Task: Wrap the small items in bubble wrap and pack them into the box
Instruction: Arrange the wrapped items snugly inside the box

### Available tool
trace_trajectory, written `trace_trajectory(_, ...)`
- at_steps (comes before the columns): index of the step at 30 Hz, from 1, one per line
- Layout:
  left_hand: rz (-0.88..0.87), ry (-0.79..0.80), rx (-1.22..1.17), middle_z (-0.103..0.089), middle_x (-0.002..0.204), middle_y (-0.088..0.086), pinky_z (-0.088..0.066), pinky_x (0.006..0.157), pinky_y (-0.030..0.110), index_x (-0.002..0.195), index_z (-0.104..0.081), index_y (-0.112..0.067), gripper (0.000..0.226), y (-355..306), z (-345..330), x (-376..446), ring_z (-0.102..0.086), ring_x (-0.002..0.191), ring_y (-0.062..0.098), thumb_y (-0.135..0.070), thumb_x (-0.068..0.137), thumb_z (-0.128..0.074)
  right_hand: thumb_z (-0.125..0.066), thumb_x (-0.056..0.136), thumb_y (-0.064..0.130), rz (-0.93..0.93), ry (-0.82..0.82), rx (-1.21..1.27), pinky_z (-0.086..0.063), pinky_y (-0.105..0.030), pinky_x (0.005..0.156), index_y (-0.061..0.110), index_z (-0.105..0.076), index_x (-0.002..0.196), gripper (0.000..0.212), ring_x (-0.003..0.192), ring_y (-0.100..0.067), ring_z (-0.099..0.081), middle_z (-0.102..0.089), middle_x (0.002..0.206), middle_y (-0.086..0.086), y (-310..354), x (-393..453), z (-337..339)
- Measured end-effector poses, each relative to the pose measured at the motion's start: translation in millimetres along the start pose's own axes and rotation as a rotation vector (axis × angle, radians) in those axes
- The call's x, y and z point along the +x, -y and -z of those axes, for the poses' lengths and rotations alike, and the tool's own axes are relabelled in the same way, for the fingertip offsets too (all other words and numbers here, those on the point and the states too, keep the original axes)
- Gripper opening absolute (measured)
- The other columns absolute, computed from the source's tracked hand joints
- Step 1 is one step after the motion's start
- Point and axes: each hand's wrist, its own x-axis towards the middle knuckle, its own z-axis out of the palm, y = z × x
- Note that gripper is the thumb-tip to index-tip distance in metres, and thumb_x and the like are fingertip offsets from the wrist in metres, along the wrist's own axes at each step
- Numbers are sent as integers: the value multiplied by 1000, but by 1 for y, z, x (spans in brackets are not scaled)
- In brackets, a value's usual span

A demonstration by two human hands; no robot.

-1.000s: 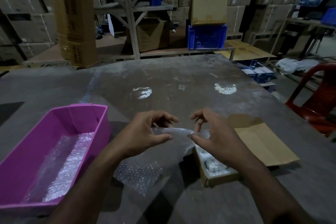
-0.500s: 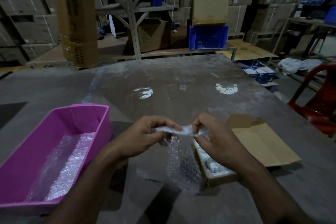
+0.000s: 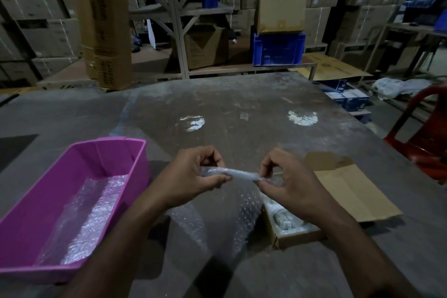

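Between my two hands a sheet of bubble wrap (image 3: pixel 238 174) is rolled into a thin tube, and its loose tail (image 3: pixel 244 215) hangs down to the table. My left hand (image 3: pixel 193 174) pinches the tube's left end. My right hand (image 3: pixel 287 184) pinches the right end. Whatever is inside the roll is hidden. Under my right hand lies an open cardboard box (image 3: pixel 297 237) with pale small items (image 3: pixel 283 219) in it; its flap (image 3: pixel 348 189) lies flat to the right.
A pink plastic bin (image 3: pixel 43 203) lined with bubble wrap (image 3: pixel 89 220) stands at the left. The grey table (image 3: pixel 242 109) stretches ahead. A red chair (image 3: pixel 425 138) stands at the right edge. Shelving, a blue crate (image 3: pixel 278 48) and stacked cartons fill the background.
The sheet, held flat and low a second ago, has been lifted and rolled into a tight tube. My hands have drawn apart along it, and the tail hangs straighter.
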Motion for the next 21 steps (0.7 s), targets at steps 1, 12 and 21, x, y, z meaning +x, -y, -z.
trace_trajectory(1, 7, 14, -20, -76, 80, 8, -59, 70, 46, 86, -60, -6, 21, -1, 0, 0, -75, 76, 24, -12, 85, -81, -76, 79, 17, 6, 2, 1, -51, -38, 75, 32, -52, 80, 29, 91, -7, -59, -54, 89, 16, 0, 0, 0)
trace_trajectory(12, 7, 135, -238, -77, 99, 16, -62, 78, 32, 100, -81, -17, 32, -5, 11, -5, -72, 83, 22, 10, 88, -68, -65, 84, 10, -22, 66, -15, -51, -48, 72, 38, -48, 84, 33, 82, -9, -58, -59, 88, 15, -7, -2, -4)
trace_trajectory(21, 21, 12, -196, -76, 96, 1, -63, 73, 33, 112, -73, -9, 24, -2, 9, -2, -73, 81, 19, -2, 89, -71, -74, 89, 19, 12, 31, 8, -54, -31, 84, 26, -76, 96, 10, 92, -1, -63, -64, 96, 19, -6, 0, -2)
